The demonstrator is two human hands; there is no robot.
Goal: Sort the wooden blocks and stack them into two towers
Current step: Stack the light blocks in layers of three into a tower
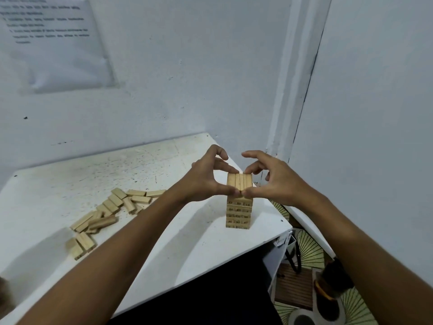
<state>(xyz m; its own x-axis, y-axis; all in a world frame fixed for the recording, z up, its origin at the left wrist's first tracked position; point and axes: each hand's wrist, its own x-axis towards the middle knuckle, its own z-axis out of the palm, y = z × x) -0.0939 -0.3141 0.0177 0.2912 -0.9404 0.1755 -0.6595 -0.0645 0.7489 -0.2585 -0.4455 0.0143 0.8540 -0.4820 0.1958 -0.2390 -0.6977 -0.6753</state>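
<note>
**Both hands on the top of one block tower, rest of the blocks still in a heap**

So there's a single tower (239,207) of wooden blocks standing near the right front corner of the white table (70,184), upright and pretty square. The lower layers have numbers printed on the block ends, too blurry for me to read properly. The top layer (239,184) is blocks laid side by side, long way pointing away from the person.

The left hand (206,177) and right hand (274,181) are both at that top layer, mirror images of each other. Each one has the thumb pressed on the near end of the blocks and a curled finger on the far end, so the layer is pinched front to back from both sides. The two thumbs touch in the middle. The other fingers arch up loose above the tower, not touching anything.

Off to the left, well apart from the tower, is a loose pile of blocks (105,214) lying flat and jumbled on the table. A printed sheet of paper (54,41) is stuck on the wall behind.
</note>
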